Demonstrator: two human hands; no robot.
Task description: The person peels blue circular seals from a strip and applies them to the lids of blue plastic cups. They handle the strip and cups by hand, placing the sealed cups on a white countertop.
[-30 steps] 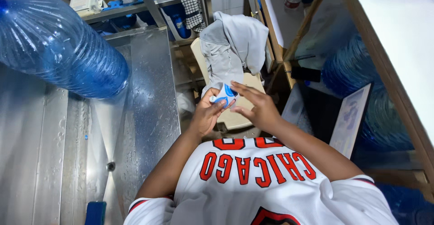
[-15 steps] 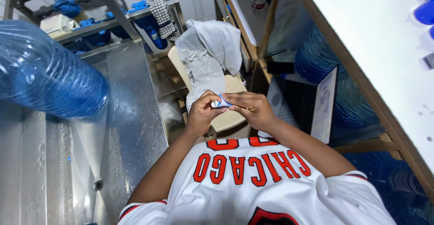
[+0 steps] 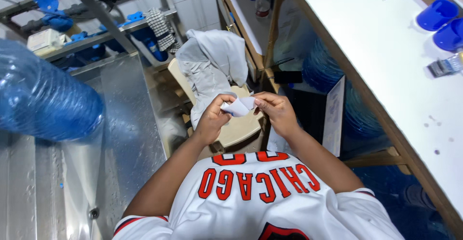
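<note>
Both hands (image 3: 248,114) pinch small white-blue wrapper (image 3: 238,106); now flattened out, earlier bunched.

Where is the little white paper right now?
The little white paper is pinched between the left hand and right hand, mid-picture, above the beige chair.

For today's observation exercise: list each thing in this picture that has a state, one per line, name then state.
Left hand: pinching the slip's left end.
Right hand: pinching the slip's right end.
Slip: small, white, creased, held between both hands.
Water jug: lying on its side on the steel counter.
Grey cloth: draped over the chair back.
Chair: seat unoccupied.
Blue cups: lying on the white table.
</note>
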